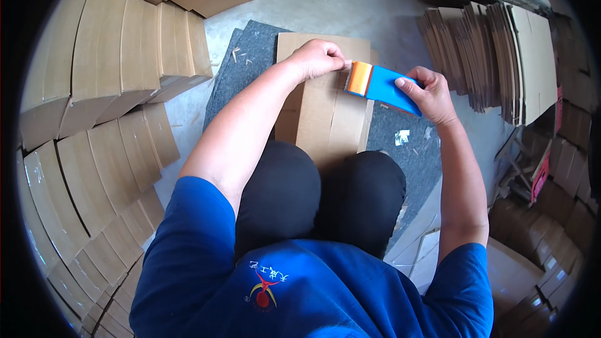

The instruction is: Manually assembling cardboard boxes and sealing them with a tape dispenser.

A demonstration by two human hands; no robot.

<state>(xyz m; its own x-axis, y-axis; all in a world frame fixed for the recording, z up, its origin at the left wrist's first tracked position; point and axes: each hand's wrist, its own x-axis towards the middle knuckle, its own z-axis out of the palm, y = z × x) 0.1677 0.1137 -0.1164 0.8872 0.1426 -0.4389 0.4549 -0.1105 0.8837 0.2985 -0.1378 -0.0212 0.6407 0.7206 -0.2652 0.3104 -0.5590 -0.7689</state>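
My right hand [429, 95] is wrapped round the rear end of a blue tape dispenser [393, 89]. An orange part [360, 79] and a toothed edge form its front, which points left over a brown cardboard box [332, 116]. At that toothed edge, the fingertips of my left hand [318, 60] are pinched together above the box. What lies between them is too small to make out; no strip of tape shows clearly. The box lies lengthwise in front of my knees, its near end partly hidden by them.
A dark grey mat [250, 56] lies under the box, with small scraps and a shiny piece of film [402, 137] on it. Stacked cartons [94, 50] rise along the left. Flattened cardboard sheets [529, 62] stand at the right, near a pink object [539, 178].
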